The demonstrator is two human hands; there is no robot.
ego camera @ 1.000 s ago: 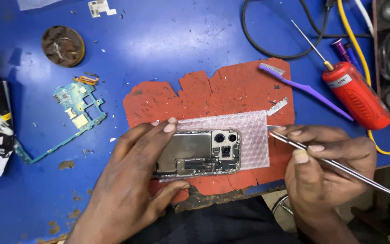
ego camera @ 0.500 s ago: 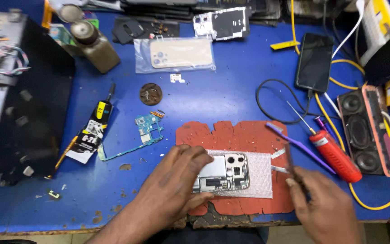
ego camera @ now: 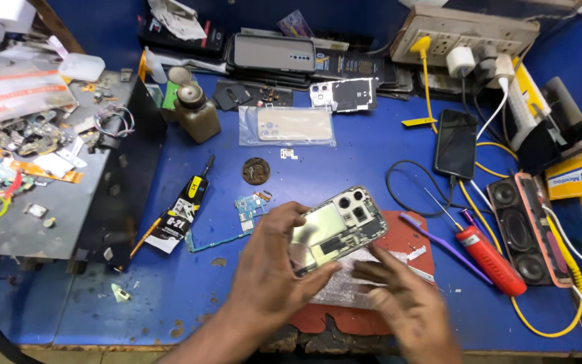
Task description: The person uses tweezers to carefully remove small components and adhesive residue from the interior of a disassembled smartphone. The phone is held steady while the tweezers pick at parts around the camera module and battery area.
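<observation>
An opened phone chassis [ego camera: 337,228], back cover off, is held lifted above the red work mat [ego camera: 399,236], tilted, camera cut-outs toward the far right corner. It is gripped by the left hand [ego camera: 274,269]: fingers closed around its left edge and lower side, thumb on top near the upper left.

The right hand [ego camera: 405,296] is seen blurred, just below and right of the chassis, fingers loosely spread and half open over a strip of bubble wrap [ego camera: 351,283] lying on the mat. Whether anything is held in it cannot be told.

On the blue table [ego camera: 345,162]: a red-handled screwdriver [ego camera: 490,256] and a purple tool [ego camera: 439,243] lie right of the mat; a small green circuit board [ego camera: 247,209] with its flex lies left of the chassis; a black adhesive tube [ego camera: 183,209] further left. A bagged phone back cover [ego camera: 289,126] and a brown bottle [ego camera: 197,111] are noted toward the far side. A dark phone [ego camera: 456,141] on a cable lies at right, beside a speaker [ego camera: 523,229].
</observation>
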